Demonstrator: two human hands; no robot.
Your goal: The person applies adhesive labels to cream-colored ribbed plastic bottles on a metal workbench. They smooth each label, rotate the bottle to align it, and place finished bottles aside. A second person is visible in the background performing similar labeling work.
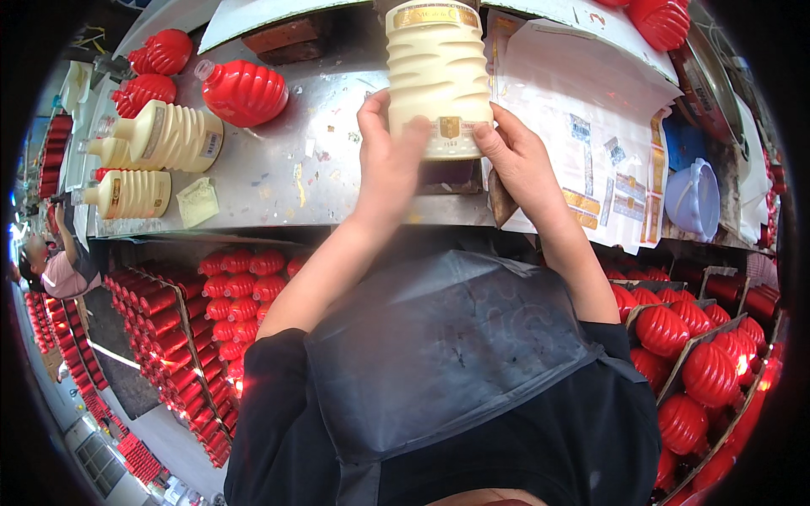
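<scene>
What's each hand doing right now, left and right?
Left hand: at the lower left side of the cream bottle, thumb blurred; can't tell how firmly it grips.
Right hand: holding the bottle's lower right side, thumb on the front.

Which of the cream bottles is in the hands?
The cream bottle at top centre, between left hand and right hand; the other cream bottles sit farther left on the table.

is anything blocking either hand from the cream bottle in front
Nothing visible stands in the way. The right hand grips the cream bottle at its lower right; the left hand is at its lower left, its thumb blurred. The nearest red bottle lies apart, to the left.
</scene>
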